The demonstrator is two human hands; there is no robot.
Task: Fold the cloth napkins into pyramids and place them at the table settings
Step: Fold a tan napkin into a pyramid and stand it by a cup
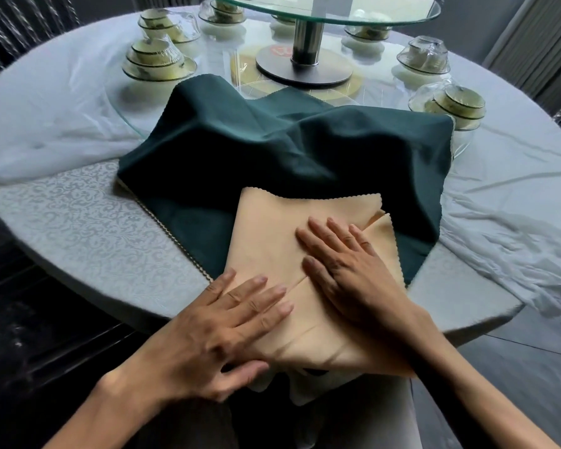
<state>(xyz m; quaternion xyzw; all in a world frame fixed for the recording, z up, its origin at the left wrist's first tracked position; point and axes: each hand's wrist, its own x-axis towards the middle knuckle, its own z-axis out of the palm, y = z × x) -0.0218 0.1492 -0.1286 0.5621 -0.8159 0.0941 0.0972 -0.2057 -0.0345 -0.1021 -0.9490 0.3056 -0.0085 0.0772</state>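
A peach cloth napkin [272, 234] with scalloped edges lies partly folded at the near edge of the round table, on top of a dark green napkin [272, 150] that is draped over something hidden. My left hand [227, 322] lies flat on the peach napkin's lower left, fingers straight. My right hand [350, 267] presses flat across its middle, fingers spread toward the upper left. A fold line runs between the two hands. The peach napkin's near corner hangs over the table edge.
The table [78, 228] has a pale patterned cloth, with loose white fabric [499, 234] on the right. Wrapped bowl sets stand at the left [157, 59] and right [447, 103]. A glass turntable on a metal post [306, 37] rises behind the napkins.
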